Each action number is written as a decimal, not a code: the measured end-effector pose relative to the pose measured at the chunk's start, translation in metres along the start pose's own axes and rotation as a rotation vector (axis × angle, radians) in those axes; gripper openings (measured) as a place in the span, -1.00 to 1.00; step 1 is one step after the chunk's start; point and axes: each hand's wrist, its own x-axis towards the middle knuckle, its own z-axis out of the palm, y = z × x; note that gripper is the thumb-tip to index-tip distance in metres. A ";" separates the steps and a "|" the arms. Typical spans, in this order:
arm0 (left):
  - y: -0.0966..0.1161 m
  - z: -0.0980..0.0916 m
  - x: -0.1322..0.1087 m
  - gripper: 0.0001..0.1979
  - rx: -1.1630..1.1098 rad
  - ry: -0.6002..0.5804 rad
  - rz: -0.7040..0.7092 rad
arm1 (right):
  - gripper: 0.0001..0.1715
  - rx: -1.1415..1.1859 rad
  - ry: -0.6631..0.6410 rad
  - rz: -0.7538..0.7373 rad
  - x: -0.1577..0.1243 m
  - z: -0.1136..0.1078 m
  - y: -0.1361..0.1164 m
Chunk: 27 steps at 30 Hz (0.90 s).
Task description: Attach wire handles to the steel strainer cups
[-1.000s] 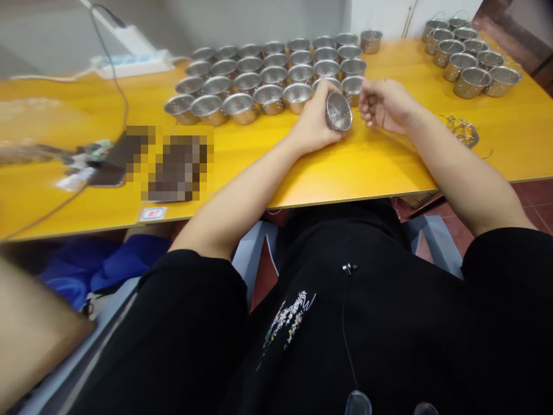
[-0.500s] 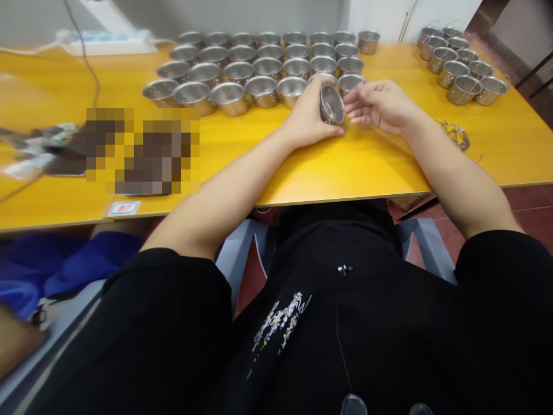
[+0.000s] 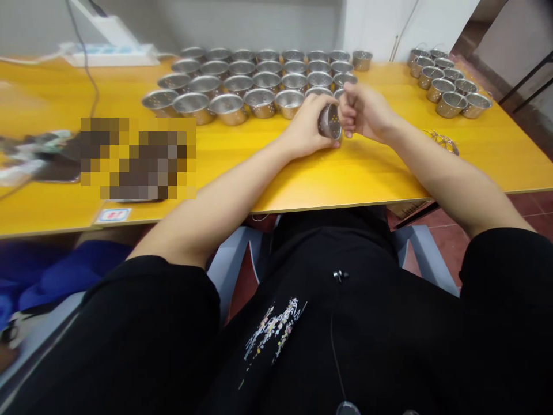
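My left hand [image 3: 307,125] grips a small perforated metal cup [image 3: 332,121] above the yellow table [image 3: 298,184], its opening tilted toward the right. Close beside the cup's mouth is my right hand [image 3: 365,112], with its fingers curled; whatever they hold, if anything, is hidden. Behind my hands stand rows of similar metal cups [image 3: 228,109], open side up. To the right of my right forearm lies a small pile of thin wire pieces [image 3: 443,141].
More cups with wire handles [image 3: 451,105] stand at the back right. At the left are a power strip [image 3: 112,55], a blurred-out dark object [image 3: 147,167] and a cable. Another person's blue clothing [image 3: 78,271] shows below the table at left.
The cup in my left hand has turned, its mouth facing more to the right. My right hand's fingers have curled in closer to it. The whole view has shifted slightly.
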 end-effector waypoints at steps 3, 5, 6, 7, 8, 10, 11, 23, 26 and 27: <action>0.008 -0.006 -0.002 -0.12 0.013 -0.037 -0.040 | -0.24 -0.030 -0.066 0.026 0.007 0.003 0.009; 0.009 -0.008 -0.001 -0.15 -0.014 -0.009 -0.031 | -0.28 -0.043 -0.114 0.010 0.011 0.001 0.018; 0.007 -0.008 -0.001 -0.17 -0.035 0.019 -0.015 | -0.28 -0.051 -0.122 -0.002 0.013 0.000 0.023; 0.005 -0.007 0.000 -0.20 -0.057 0.048 0.003 | -0.26 -0.064 -0.121 -0.013 0.015 -0.002 0.028; 0.002 -0.006 0.002 -0.22 -0.072 0.071 0.019 | -0.23 -0.084 -0.114 -0.025 0.016 -0.004 0.032; -0.003 -0.004 0.004 -0.23 -0.076 0.084 0.038 | -0.14 -0.139 -0.083 -0.052 0.018 -0.009 0.038; -0.005 -0.004 0.005 -0.23 -0.070 0.078 0.042 | -0.10 -0.163 -0.057 -0.060 0.019 -0.011 0.041; 0.007 -0.008 0.001 -0.28 -0.053 -0.049 0.024 | -0.09 -0.221 -0.048 -0.157 0.024 -0.015 0.054; 0.010 -0.010 0.000 -0.28 -0.042 -0.052 0.027 | -0.16 -0.232 -0.083 -0.197 0.027 -0.017 0.058; 0.011 -0.011 0.000 -0.29 -0.035 -0.059 0.028 | -0.16 -0.241 -0.079 -0.186 0.028 -0.018 0.059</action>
